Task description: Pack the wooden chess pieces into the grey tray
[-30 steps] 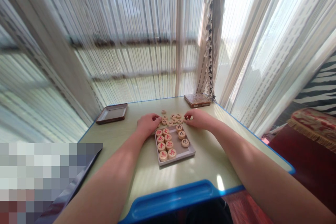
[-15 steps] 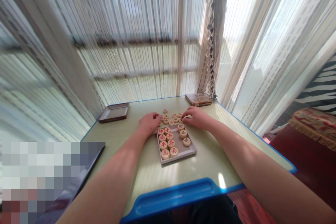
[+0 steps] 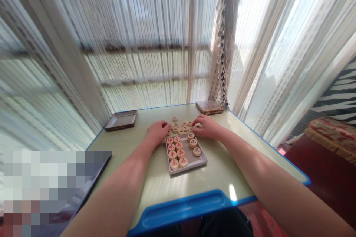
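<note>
My left hand rests at the left edge of a loose group of round wooden Chinese chess pieces, its fingers loosely bent and the tips beside the nearest pieces. At the group's right side is my right hand, arched with thumb and fingers apart; a chess piece shows in the gap under it. Just nearer to me lies a shallow grey tray. Red-marked pieces fill two columns on its left, while three black-marked pieces stand along its right wall.
A brown-edged box lid lies at the table's far left. Toward the far right is a flat brown box. The pale green table has a blue rim with a molded groove. Curtains hang behind it.
My right hand has shifted slightly, and a piece now shows in the gap beneath its fingers. My left hand stays almost in place. The tray's pieces keep their arrangement; the view has moved a little.
</note>
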Action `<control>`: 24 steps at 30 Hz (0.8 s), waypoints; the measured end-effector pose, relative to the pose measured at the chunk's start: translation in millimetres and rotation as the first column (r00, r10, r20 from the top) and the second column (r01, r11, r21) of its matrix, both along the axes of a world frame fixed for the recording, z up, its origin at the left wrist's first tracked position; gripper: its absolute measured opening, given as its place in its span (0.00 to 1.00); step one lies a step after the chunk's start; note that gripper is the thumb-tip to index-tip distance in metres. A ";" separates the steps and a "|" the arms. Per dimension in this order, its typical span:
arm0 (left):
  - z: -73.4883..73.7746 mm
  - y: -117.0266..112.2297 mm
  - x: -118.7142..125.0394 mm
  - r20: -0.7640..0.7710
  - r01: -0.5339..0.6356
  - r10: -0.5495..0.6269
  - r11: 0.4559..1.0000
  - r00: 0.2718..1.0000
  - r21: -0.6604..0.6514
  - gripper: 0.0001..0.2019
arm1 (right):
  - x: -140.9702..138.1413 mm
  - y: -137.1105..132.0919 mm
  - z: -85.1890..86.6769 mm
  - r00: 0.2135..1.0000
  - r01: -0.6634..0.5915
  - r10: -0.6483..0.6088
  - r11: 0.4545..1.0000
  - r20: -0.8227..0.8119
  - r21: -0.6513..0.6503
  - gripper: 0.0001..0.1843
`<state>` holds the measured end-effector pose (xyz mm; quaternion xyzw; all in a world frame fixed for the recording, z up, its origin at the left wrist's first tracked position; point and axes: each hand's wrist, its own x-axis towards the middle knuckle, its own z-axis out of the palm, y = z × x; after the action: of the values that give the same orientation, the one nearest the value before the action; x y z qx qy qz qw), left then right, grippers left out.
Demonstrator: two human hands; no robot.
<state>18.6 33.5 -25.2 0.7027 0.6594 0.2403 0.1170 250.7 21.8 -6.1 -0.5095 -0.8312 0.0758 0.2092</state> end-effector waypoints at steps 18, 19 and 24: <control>1.3 0.0 -1.6 0.029 -0.009 0.006 0.997 1.000 0.075 0.18 | 13.7 6.7 2.7 0.997 0.073 -0.068 0.989 0.043 -0.127 0.13; 3.2 -2.2 -0.7 0.033 0.000 -0.004 0.993 0.999 0.121 0.17 | 13.6 5.9 3.7 0.997 0.072 -0.069 0.991 0.037 -0.108 0.12; 18.8 -22.4 15.0 0.060 0.160 -0.196 0.914 0.979 0.374 0.16 | 11.7 -1.1 11.7 0.993 0.022 -0.016 0.999 -0.116 0.050 0.14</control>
<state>33.7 11.1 -6.3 0.7569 0.5296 0.3811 0.0369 262.4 20.7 5.6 -0.5067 -0.8144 0.0819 0.2705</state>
